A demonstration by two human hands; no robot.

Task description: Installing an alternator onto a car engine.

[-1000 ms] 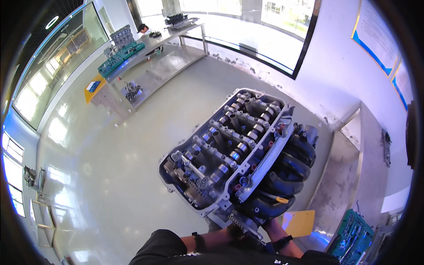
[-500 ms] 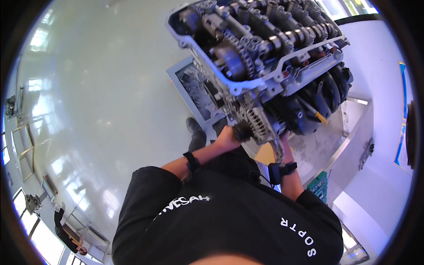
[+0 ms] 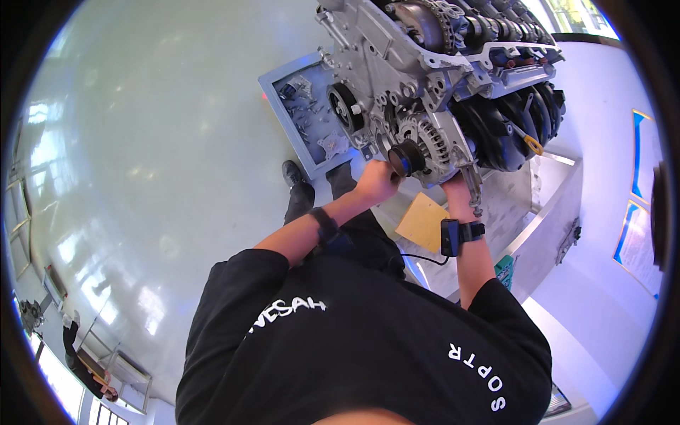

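Note:
A silver alternator [image 3: 433, 145] with a dark ribbed pulley [image 3: 406, 158] sits against the lower front of a large engine [image 3: 397, 53]. My left hand [image 3: 379, 180] is closed at the near edge of the pulley, with its fingertips partly hidden there. From below, my right hand [image 3: 457, 185] reaches up behind the alternator and a hanging metal bracket [image 3: 473, 177]; its fingers are out of sight. Left of the alternator, a black belt pulley [image 3: 345, 108] is mounted on the engine's front cover. The timing chain [image 3: 448, 25] and camshafts lie exposed on top.
A grey-rimmed tray [image 3: 283, 117] with loose bolts and parts stands left of the engine. Below the alternator lies a yellowish flat piece [image 3: 423, 222] on a metal bench [image 3: 528, 244]. The black intake manifold [image 3: 506, 131] has a yellow dipstick handle [image 3: 533, 145]. Another person [image 3: 85, 365] is far lower left.
The view has shifted, so the engine sits higher and farther right, with more of its front cover and the tray showing. Both hands remain at the alternator.

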